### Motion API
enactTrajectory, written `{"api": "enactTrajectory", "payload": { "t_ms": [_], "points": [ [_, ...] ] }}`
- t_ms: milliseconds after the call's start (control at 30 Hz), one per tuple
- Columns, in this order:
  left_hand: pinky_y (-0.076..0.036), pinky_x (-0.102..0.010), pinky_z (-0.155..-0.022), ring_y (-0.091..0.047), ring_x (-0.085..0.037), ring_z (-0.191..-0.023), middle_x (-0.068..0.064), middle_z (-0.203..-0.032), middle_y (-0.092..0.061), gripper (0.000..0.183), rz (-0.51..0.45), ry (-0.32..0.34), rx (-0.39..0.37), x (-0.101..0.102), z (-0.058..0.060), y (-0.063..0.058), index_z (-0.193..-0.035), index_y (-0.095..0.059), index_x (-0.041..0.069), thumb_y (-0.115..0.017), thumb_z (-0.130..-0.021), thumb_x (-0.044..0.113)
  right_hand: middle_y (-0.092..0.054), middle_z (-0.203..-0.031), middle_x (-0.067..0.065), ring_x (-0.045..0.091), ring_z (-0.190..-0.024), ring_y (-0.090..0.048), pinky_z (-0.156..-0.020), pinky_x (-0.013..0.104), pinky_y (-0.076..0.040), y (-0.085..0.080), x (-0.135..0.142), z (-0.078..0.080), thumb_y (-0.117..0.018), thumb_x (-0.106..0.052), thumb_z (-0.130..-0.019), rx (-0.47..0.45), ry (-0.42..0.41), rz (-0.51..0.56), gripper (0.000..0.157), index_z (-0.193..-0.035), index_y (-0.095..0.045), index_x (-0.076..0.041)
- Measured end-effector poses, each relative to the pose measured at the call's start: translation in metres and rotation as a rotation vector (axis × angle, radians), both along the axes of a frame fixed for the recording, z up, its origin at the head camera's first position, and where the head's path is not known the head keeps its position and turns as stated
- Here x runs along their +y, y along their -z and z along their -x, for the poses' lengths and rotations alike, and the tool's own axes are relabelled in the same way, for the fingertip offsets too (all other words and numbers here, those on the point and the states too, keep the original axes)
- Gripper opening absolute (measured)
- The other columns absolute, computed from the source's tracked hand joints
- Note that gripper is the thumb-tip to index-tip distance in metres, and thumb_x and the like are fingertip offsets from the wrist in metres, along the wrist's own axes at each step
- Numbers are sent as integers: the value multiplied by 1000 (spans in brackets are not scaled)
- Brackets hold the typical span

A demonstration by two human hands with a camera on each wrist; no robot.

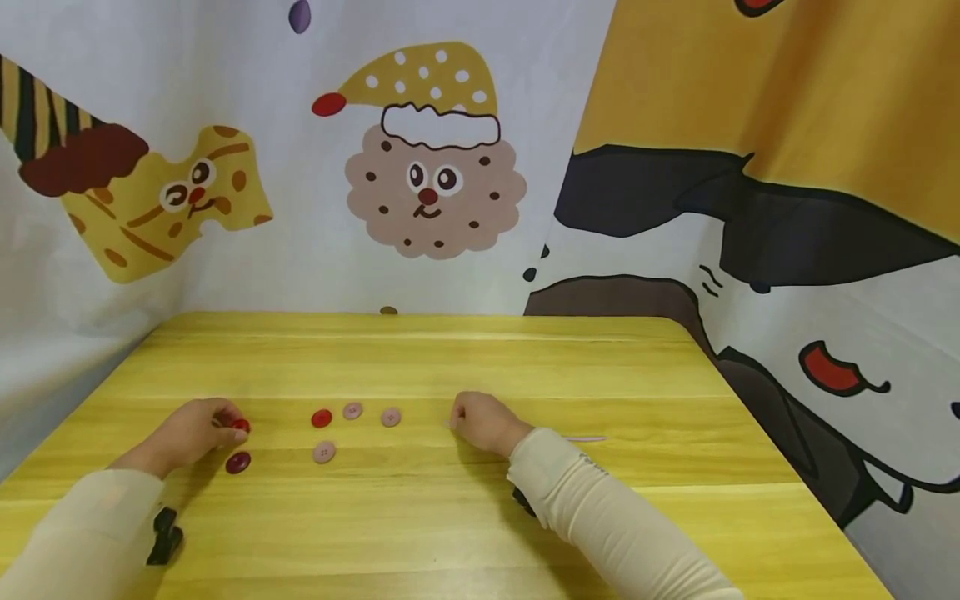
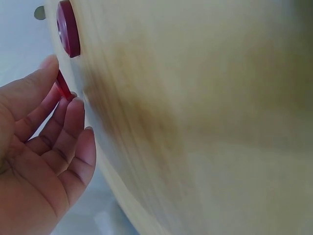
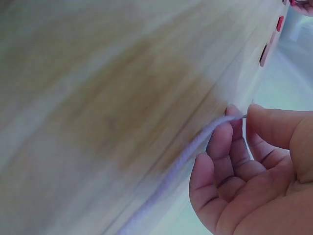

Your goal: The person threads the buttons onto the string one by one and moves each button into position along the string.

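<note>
My left hand [image 1: 193, 429] pinches a bright red button [image 2: 62, 85] between thumb and fingers, close over the left of the table. Just nearer to me lies a dark red button [image 1: 238, 462], thicker at its edge in the left wrist view. Right of centre, my right hand [image 1: 486, 422] pinches the end of a pale purple string [image 3: 181, 159] between thumb and forefinger. The string trails back under the forearm, and its far part shows beyond the sleeve. Between the hands lie another red button [image 1: 322, 418] and several pale pink buttons [image 1: 352, 410].
The wooden table [image 1: 420, 533] has rounded far corners. Behind it hangs a white curtain [image 1: 285, 267] printed with cartoon food, and its folds also run down along the right side. Black wrist straps [image 1: 165, 536] show under both sleeves.
</note>
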State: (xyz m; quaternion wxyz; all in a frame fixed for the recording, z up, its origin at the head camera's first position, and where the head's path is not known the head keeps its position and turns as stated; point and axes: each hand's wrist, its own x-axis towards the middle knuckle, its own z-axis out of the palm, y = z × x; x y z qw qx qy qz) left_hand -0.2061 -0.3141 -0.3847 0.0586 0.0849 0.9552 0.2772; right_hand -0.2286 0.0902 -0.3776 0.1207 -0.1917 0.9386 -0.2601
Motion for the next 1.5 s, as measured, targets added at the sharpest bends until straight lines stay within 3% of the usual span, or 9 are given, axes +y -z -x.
{"api": "enactTrajectory", "payload": {
  "t_ms": [167, 333, 467, 667, 1100, 1500],
  "points": [
    [-48, -32, -64, -56, -26, -79, -18, -91, -61, 28, 1, -27, 3, 0, -1, -2, -101, -57, -13, -67, -90, 11, -62, -88, 4, 14, -64, -48, -67, 31, -45, -2, 1, 0, -56, -9, -98, -12, 0, 9, 11, -89, -61, -7],
    [-49, -33, -65, -57, -30, -84, -25, -98, -60, 33, -12, -58, -2, 2, 1, -6, -108, -56, -15, -66, -91, 11, -66, -102, 10, 13, -69, -51, -73, 33, -48, -1, 2, 0, -59, -7, -96, -11, 0, 36, 7, -90, -63, -6],
    [-50, -36, -67, -57, -33, -87, -27, -102, -59, 35, -30, -80, 4, 5, 2, -9, -111, -56, -15, -65, -92, 14, -66, -100, 10, 14, -74, -55, -72, 31, -49, 2, 3, 1, -62, -7, -94, -4, 2, 47, 4, -92, -65, -4],
    [-51, -44, -73, -59, -38, -89, -26, -100, -62, 35, -39, -63, 97, 16, 2, -12, -110, -57, -15, -66, -92, 13, -67, -94, 9, 13, -72, -56, -68, 27, -49, 2, 4, 1, -64, -4, -92, -4, 3, 72, 4, -93, -66, -1],
    [-51, -44, -74, -60, -39, -92, -23, -99, -63, 25, -84, -42, 219, 44, 1, -26, -105, -60, -11, -67, -90, 8, -68, -95, 8, 12, -71, -54, -68, 27, -48, -3, 4, -1, -61, -3, -94, -12, 36, 85, 9, -94, -70, -2],
    [-51, -44, -76, -57, -40, -101, -26, -110, -60, 36, -185, -75, 201, 71, -4, -35, -119, -56, -9, -64, -93, 15, -69, -97, 8, 18, -85, -63, -77, 35, -52, -2, 9, -2, -62, -9, -94, 31, 40, 113, 11, -97, -71, -4]
  ]
}}
